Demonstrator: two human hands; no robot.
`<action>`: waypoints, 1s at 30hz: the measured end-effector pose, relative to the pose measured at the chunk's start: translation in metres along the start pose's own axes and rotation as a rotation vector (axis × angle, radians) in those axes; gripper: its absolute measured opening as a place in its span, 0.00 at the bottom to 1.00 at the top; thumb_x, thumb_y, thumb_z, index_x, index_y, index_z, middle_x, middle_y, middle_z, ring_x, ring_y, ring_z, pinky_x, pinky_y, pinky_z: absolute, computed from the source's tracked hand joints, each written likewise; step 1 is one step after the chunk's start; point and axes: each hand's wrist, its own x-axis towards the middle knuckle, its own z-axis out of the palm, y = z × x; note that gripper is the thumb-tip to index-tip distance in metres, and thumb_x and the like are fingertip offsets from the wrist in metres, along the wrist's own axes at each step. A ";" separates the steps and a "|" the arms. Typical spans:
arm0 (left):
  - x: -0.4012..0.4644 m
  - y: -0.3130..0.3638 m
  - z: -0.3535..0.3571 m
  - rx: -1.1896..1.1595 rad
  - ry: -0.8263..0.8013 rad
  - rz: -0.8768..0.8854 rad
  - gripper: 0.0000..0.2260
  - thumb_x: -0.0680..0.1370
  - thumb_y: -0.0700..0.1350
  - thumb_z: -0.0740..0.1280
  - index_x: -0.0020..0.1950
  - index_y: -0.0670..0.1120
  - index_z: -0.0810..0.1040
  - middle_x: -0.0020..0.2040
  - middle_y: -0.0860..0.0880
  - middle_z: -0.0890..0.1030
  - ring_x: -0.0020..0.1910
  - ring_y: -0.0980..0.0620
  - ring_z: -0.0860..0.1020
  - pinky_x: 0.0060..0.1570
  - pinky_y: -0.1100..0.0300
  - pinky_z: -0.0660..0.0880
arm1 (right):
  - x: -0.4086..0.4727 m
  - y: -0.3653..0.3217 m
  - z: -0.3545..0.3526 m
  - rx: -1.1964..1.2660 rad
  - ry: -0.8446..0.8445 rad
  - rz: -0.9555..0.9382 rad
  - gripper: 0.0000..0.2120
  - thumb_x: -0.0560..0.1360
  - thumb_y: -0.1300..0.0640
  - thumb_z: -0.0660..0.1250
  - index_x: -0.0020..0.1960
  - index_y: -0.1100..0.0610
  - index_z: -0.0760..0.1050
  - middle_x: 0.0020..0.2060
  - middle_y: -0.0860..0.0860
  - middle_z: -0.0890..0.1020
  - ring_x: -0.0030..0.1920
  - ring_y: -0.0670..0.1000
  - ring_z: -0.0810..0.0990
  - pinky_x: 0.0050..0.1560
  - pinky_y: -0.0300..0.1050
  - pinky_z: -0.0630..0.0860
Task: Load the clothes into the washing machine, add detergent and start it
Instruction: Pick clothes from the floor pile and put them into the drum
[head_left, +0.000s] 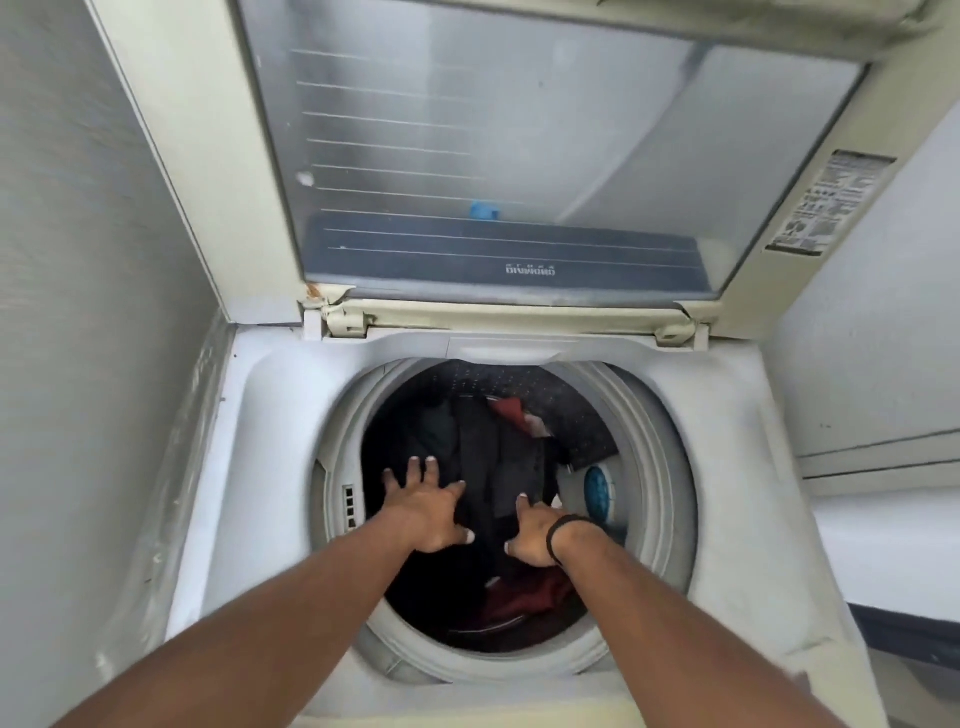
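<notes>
1. Clothes (483, 467) inside the drum (644, 447) of the washing machine (270, 415), mostly dark pieces, with a red piece (511, 410) at 12 o'clock of the pile and another red piece (524, 597) at 6 o'clock.
2. Left hand (428, 512) above the clothes at 9 o'clock of the drum opening, fingers spread and straight, holding nothing; cannot tell whether touching the fabric.
3. Right hand (535, 532) at about 4 o'clock from the left hand, with thumb and one finger stretched out; other fingers hidden, so cannot tell whether gripping the dark cloth below. Black band (558, 535) around this wrist.
4. Blue round part (597, 491) on the drum wall at 3 o'clock, just beside the right hand.
5. Lid (493, 156) raised upright at 12 o'clock, with transparent window, thin lines and small blue spot (484, 210) behind it.
6. Label (831, 202) on the lid frame at 2 o'clock.
7. Grey wall (78, 312) at 9 o'clock; pale wall (872, 338) at 3 o'clock.
</notes>
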 end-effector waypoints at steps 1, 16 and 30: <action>-0.005 0.001 -0.001 0.006 0.048 0.020 0.39 0.76 0.68 0.62 0.82 0.57 0.50 0.82 0.40 0.40 0.80 0.36 0.39 0.74 0.31 0.42 | -0.009 0.004 0.000 0.044 -0.012 0.001 0.40 0.80 0.47 0.60 0.81 0.52 0.39 0.80 0.58 0.55 0.77 0.61 0.60 0.74 0.53 0.64; -0.183 0.140 -0.025 -0.617 0.478 0.574 0.20 0.79 0.56 0.69 0.69 0.53 0.77 0.64 0.55 0.80 0.62 0.58 0.78 0.64 0.54 0.75 | -0.268 0.154 0.101 0.768 1.321 -0.111 0.07 0.77 0.57 0.70 0.55 0.54 0.83 0.51 0.46 0.83 0.57 0.47 0.77 0.57 0.33 0.68; -0.331 0.304 0.145 -0.333 0.276 0.814 0.09 0.78 0.51 0.72 0.57 0.54 0.82 0.48 0.53 0.84 0.43 0.59 0.81 0.43 0.69 0.75 | -0.420 0.242 0.500 1.698 1.406 0.406 0.09 0.78 0.56 0.68 0.41 0.49 0.83 0.39 0.43 0.86 0.49 0.48 0.83 0.53 0.47 0.77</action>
